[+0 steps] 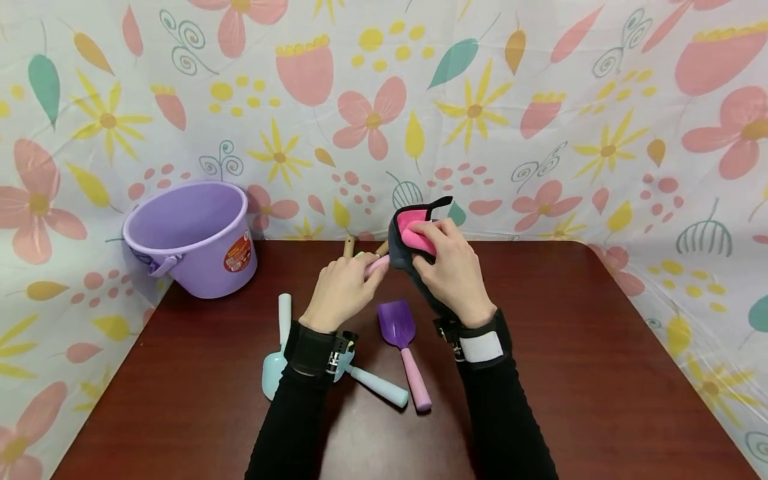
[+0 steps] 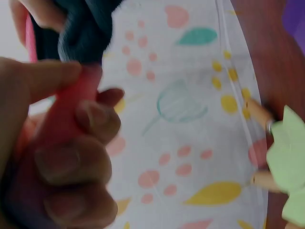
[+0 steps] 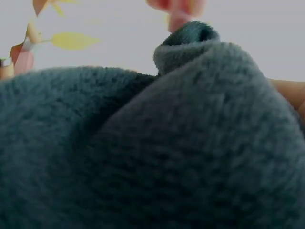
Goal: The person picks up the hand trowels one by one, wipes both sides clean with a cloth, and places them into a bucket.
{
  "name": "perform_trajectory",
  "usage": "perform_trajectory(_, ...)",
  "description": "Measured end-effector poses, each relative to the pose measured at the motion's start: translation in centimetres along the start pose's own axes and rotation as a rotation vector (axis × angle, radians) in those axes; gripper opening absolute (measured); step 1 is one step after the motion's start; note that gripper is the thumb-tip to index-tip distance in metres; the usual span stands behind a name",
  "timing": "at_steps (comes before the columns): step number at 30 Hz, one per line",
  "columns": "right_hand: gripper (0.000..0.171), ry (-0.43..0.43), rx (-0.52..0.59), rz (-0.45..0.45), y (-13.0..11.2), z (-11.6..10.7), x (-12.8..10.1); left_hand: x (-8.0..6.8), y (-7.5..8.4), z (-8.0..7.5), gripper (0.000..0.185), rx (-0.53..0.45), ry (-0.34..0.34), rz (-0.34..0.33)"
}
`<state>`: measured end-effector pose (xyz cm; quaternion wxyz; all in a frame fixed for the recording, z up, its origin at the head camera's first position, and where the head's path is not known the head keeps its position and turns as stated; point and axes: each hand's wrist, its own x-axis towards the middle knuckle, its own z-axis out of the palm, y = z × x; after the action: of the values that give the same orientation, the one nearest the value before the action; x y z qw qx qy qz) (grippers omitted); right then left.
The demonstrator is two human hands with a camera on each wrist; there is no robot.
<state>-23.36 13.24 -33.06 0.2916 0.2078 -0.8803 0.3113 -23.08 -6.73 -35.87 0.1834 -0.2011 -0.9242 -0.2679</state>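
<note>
From above we see our right hand (image 1: 453, 267) gripping the dark cloth (image 1: 403, 257); only our left wrist view shows our left hand's (image 2: 52, 157) fingers curled round the pink handle (image 2: 71, 107).

Both forearms, in black sleeves with a black strap at each wrist, reach forward from the lower edge and come close together above the middle of the table. The left hand (image 1: 343, 288) is turned with its back upward; its fingers (image 2: 71, 162) are curled and pinch a thin pink handle (image 2: 66, 112). The right hand (image 1: 451, 267) is a little higher, and its bent fingers grip a soft dark grey cloth with pink inner side (image 1: 411, 241).
</note>
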Motion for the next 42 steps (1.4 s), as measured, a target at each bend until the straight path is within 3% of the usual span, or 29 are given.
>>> perform_trajectory(6, 0.039, 0.01, -0.022, -0.004, 0.0, 0.3, -0.2, -0.3, 1.3, 0.3, 0.03, 0.012, 0.01, 0.009)
perform_trajectory(13, 0.041, 0.027, 0.017, 0.077, 0.9, 1.0, -0.2, -0.5, 1.2, 0.6, 0.025, -0.023, 0.027, 0.049)
perform_trajectory(21, 0.04, 0.147, 0.007, 0.132, 1.8, 1.1, 0.1, -0.5, 1.1, 0.4, 0.021, -0.039, 0.046, 0.077)
perform_trajectory(35, 0.04, 0.285, 0.009, 0.208, 2.9, -0.3, 0.3, -0.6, 1.2, 0.5, 0.028, -0.041, 0.003, 0.044)
perform_trajectory(42, 0.039, 0.344, 0.02, 0.191, 2.7, -0.8, 0.2, -0.5, 1.1, 0.5, 0.033, -0.054, 0.028, 0.025)
